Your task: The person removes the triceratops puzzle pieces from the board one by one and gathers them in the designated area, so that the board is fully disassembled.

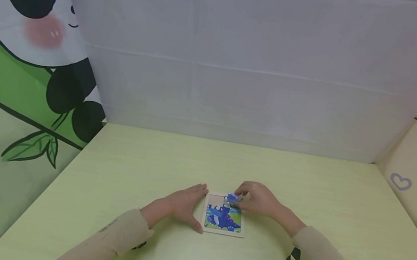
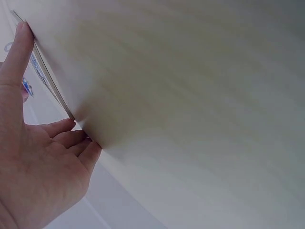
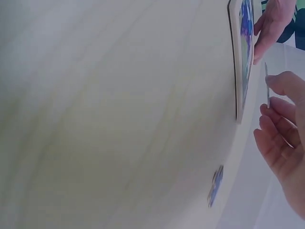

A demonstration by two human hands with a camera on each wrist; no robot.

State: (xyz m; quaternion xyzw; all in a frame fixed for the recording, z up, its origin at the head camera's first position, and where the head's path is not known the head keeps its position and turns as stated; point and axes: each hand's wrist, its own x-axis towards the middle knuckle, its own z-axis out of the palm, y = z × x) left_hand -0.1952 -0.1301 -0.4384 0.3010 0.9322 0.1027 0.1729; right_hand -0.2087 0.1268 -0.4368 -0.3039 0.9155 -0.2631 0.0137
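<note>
A small jigsaw puzzle in a pale wooden frame (image 1: pixel 243 225) lies on the table, its picture a blue dinosaur (image 1: pixel 222 218). Part of the upper tray shows bare. My left hand (image 1: pixel 186 205) spreads along the frame's left side, thumb at the lower corner and extended fingers by the upper one. Above the frame's upper right, my right hand (image 1: pixel 259 199) pinches a blue puzzle piece (image 1: pixel 232 198) between thumb and fingers. In the right wrist view that piece (image 3: pixel 267 88) appears edge-on, raised off the frame.
Farther along the table, the right wrist view shows what looks like a loose puzzle piece or small stack (image 3: pixel 216 186); the head view does not show it. A white cloth wall (image 1: pixel 237 98) borders the pale table (image 1: pixel 140 155) at the back, with printed panels at both sides.
</note>
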